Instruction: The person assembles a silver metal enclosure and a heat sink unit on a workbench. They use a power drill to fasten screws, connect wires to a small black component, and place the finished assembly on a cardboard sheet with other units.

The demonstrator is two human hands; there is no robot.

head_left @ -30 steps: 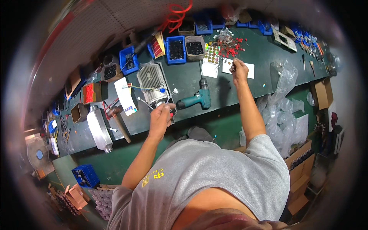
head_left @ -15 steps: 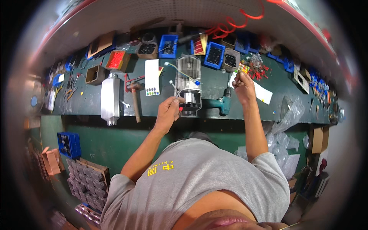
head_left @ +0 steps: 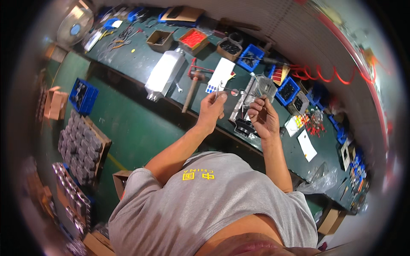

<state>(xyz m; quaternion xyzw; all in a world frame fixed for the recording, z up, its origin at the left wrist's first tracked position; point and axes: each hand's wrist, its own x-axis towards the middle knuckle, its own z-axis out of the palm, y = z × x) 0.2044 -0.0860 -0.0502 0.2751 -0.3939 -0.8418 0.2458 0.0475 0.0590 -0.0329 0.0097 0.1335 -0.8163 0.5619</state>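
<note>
Table [head_left: 128, 64]: dark green top. Shirt [head_left: 239, 192]: grey, with yellow lettering on the chest. Ribbed housing [head_left: 265, 86]: silver-grey, striped by its fins; wheel [head_left: 245, 127] at its near end, black. Metal case [head_left: 165, 73]: plain silver. Hammer [head_left: 190, 96]: pale brown handle, darker head. Long card [head_left: 224, 69]: white, blue dots at its lower end. Box [head_left: 197, 50]: brown, contents bright orange-red. Bin [head_left: 246, 66]: blue, contents dark. Label sheet [head_left: 279, 74]: dark red blocks, yellow edging. Coiled hose [head_left: 302, 69]: red. Crate [head_left: 84, 99] on the floor: blue.
</note>
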